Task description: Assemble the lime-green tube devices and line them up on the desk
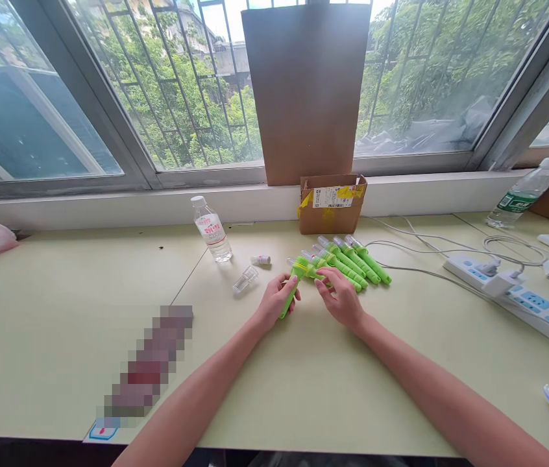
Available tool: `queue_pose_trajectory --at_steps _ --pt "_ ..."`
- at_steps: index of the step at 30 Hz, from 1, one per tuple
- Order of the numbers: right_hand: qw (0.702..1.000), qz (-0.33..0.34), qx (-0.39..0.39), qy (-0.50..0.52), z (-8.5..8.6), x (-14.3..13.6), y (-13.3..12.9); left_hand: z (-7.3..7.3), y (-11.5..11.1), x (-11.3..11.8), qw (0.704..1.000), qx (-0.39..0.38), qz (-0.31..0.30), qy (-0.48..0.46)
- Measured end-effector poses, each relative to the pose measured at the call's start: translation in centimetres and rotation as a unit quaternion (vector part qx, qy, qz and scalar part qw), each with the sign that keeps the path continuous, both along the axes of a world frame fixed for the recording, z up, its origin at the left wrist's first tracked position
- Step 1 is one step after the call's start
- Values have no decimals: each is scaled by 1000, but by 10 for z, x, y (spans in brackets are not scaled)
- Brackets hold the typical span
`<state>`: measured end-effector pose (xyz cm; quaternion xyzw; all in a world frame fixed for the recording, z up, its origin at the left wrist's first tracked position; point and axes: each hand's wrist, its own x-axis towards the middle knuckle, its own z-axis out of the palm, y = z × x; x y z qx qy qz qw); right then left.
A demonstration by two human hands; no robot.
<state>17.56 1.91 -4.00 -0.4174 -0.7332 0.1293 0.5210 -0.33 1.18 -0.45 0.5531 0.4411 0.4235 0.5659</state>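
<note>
My left hand (277,299) is wrapped around the handle of a green plastic stick (300,264) with a wider, ribbed yellow-green head. The stick leans with its head up and away from me. To its right, my right hand (337,297) has its fingers bent and apart, close to the row of sticks; nothing shows in its grasp. Several similar green sticks with clear tips (352,259) lie side by side just behind it. Left of the held stick are a clear plastic piece (245,280) and a small white cylinder with a red mark (261,260).
A water bottle (212,230) stands at the back left of the sticks. An open cardboard box (331,211) sits by the window wall. On the right are a power strip (522,298), cables, and another bottle (522,194). A pixelated object (150,366) lies on the left.
</note>
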Motion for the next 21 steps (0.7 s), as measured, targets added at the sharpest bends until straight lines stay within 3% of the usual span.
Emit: queue_pose_trajectory --at_steps 8,13,21 --pt "992 -20 61 -107 0 -4 3 2 3 0 996 23 85 -16" --pt "971 -33 110 -208 4 -14 11 -3 6 -1 988 27 150 -25" --pt "928 -41 98 -356 23 -51 40 -9 11 -3 969 39 240 -45"
